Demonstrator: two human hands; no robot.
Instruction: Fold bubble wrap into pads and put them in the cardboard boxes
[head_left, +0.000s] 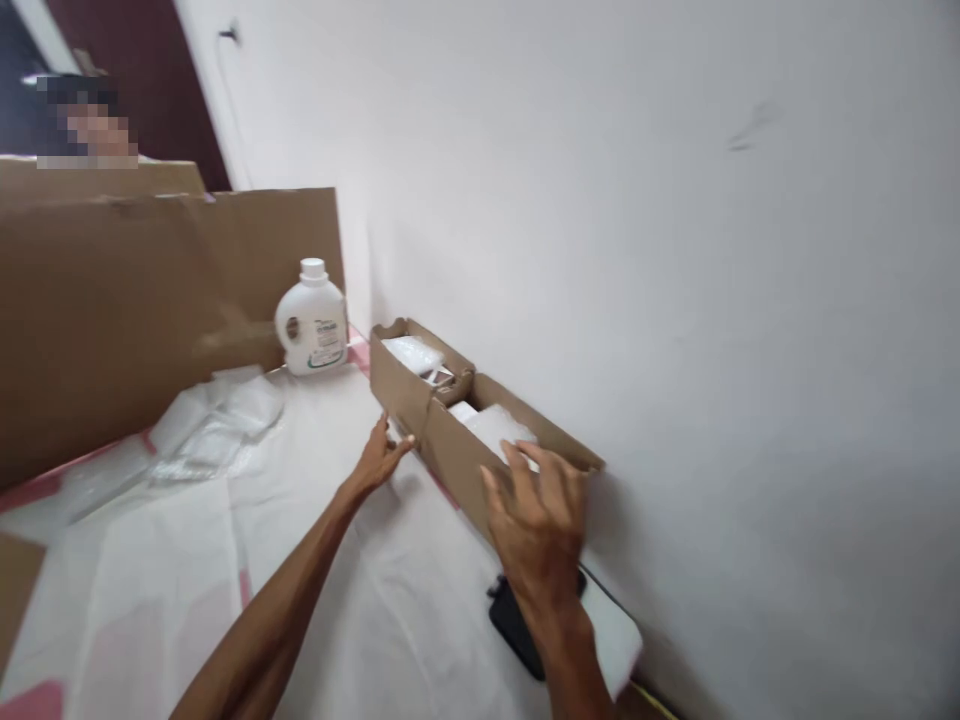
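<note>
Beside a white wall [637, 250] sit cardboard boxes [400, 392], my left hand [381, 456] spread alongside, my right hand [538, 520] spread over one.

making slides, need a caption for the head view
Left hand beside open cardboard boxes, right hand over a white packet inside.

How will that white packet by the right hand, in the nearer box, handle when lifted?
The white packet looks plastic-wrapped, so it's probably pliable and perhaps slippery. Lying inside the nearer box, it seems unlikely to roll away. Its contents are hidden, so weight and fragility stay uncertain.
</note>
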